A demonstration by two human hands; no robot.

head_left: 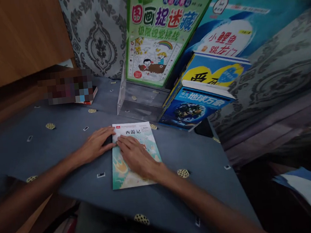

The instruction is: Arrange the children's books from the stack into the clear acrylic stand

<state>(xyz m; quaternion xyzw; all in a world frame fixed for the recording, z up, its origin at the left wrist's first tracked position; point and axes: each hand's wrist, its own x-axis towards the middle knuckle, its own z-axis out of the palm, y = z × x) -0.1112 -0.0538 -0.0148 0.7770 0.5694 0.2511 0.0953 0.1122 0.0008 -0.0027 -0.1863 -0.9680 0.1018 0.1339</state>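
Note:
A thin white and teal book (118,176) lies closed and face up on the blue-grey tablecloth (82,187), with Chinese characters near its top. My left hand (99,144) rests at the book's upper left edge, its fingertips touching the edge and its palm over the cloth. Across the middle of the cover lies my right hand (137,155), palm down, fingers extended toward the left edge. Neither hand grips the book.
Beyond the book, a clear rack (137,105) holds a green picture book (150,39) and several blue and yellow books (196,106). A dark flat object (203,128) lies beside the rack. Another book (93,95) is at the back left, partly blurred. Patterned curtains hang behind.

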